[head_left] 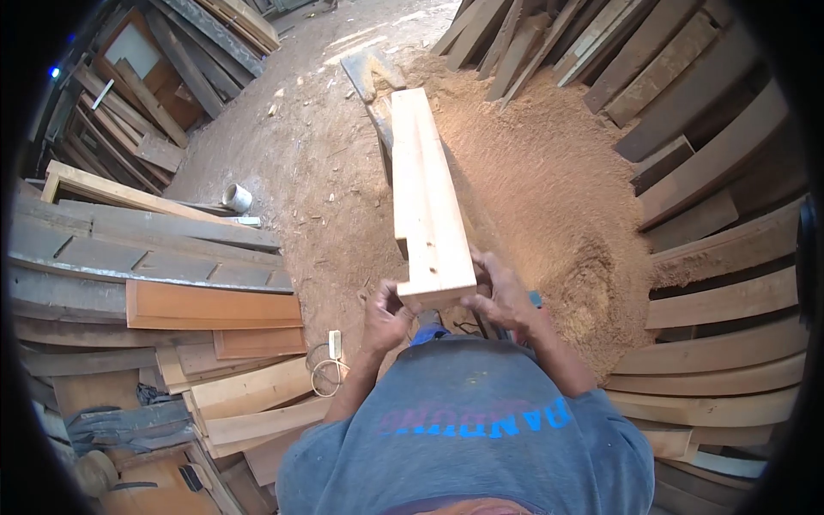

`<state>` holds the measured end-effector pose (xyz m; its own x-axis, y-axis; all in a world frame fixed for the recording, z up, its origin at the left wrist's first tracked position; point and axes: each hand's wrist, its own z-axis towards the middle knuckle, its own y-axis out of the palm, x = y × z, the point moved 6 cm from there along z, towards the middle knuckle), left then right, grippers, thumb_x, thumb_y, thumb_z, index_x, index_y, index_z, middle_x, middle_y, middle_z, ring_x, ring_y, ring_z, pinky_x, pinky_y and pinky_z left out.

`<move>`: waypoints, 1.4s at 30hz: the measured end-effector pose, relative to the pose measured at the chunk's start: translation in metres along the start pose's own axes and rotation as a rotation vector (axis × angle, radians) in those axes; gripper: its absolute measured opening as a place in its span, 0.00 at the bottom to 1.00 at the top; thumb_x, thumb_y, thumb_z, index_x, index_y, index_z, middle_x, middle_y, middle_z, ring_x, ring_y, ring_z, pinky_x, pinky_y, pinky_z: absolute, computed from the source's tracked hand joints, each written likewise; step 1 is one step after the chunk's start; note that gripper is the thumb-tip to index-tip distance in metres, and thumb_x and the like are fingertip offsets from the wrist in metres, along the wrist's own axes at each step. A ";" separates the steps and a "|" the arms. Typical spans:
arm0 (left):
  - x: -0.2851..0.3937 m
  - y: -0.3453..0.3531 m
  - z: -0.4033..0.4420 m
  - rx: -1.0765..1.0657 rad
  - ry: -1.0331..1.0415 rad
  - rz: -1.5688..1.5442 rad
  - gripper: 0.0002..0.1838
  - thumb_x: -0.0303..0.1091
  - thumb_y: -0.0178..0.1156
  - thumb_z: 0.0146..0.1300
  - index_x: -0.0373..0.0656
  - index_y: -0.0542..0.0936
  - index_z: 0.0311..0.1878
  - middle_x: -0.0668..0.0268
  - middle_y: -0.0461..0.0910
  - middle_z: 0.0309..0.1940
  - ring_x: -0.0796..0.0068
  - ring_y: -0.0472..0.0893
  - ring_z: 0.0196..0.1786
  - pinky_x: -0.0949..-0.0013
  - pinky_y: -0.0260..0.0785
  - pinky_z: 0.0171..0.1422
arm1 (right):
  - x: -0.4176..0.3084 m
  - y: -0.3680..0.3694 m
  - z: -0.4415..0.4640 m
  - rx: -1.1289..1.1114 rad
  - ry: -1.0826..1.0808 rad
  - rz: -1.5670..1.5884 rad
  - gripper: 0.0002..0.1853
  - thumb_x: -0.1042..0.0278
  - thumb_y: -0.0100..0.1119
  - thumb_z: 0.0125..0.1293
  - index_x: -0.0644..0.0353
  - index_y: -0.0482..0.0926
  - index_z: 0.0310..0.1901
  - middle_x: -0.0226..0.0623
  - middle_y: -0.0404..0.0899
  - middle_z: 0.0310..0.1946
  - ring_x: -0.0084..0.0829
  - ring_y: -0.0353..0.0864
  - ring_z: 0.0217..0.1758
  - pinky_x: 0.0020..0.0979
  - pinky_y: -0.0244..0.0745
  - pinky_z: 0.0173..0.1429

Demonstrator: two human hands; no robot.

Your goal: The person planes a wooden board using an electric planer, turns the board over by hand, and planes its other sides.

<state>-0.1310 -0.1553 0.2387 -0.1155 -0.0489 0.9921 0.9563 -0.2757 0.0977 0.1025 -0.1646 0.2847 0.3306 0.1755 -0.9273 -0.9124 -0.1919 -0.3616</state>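
A long pale wooden board points away from my body, its near end at my waist. My left hand grips the left corner of that near end, with the fingers bent round the edge. On the right corner, my right hand holds the same board, thumb at the end face and fingers along the side. The board has a step cut in its left edge and a small dark knot near me. Its far end lies over or beside a narrow grey support with a V-shaped notched piece on it.
Sawdust is heaped to the right of the board. Planks line the right side, and more lean at the top right. Stacked boards and an orange-brown panel lie at left. A white cup and a power strip with a cable are nearby.
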 end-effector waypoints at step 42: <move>-0.247 -0.004 0.040 0.099 -0.659 -0.995 0.38 0.63 0.67 0.67 0.41 0.78 0.67 0.55 0.86 0.55 0.60 0.86 0.55 0.55 0.82 0.61 | 0.216 -0.004 -0.178 0.421 0.683 -0.177 0.27 0.65 0.69 0.64 0.63 0.76 0.63 0.51 0.81 0.56 0.47 0.80 0.62 0.44 0.72 0.69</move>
<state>-0.0957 -0.1042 -0.0034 -0.6842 0.6530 0.3248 0.5455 0.1625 0.8222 0.2208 -0.2973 0.0687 0.4280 -0.4834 -0.7636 -0.8022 0.1860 -0.5674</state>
